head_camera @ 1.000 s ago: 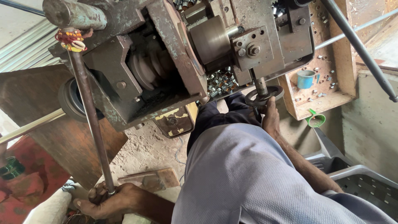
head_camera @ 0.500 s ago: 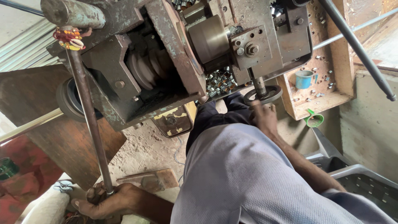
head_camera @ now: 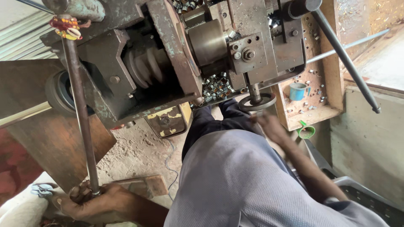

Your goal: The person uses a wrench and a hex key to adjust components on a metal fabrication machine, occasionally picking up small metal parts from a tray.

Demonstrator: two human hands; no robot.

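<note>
— Where's the left hand [head_camera: 94,201]?
— Low at the left; its grip wraps the bottom of the long lever rod [head_camera: 80,117].
— And the right hand [head_camera: 269,126]?
— Blurred, just below the round handwheel [head_camera: 256,102] — grip state I cannot tell.

Rough, gritty concrete floor [head_camera: 139,155], dusty, a thin cable trailing across it. Corrugated metal shutter [head_camera: 21,40] at upper left, pale grey. Rusty brown sheet-metal panel [head_camera: 46,138] leaning below it. Small flat wooden board [head_camera: 145,185] lying on the floor. Open wooden tray [head_camera: 326,113] at right, fixed beside a plastered wall [head_camera: 370,151], small metal parts scattered inside, a blue cup [head_camera: 298,91] among them. Green funnel [head_camera: 306,131] just below the tray. Grey plastic crate [head_camera: 370,201] at lower right corner. Bright daylight at upper right, sawdust-strewn surface there.
</note>
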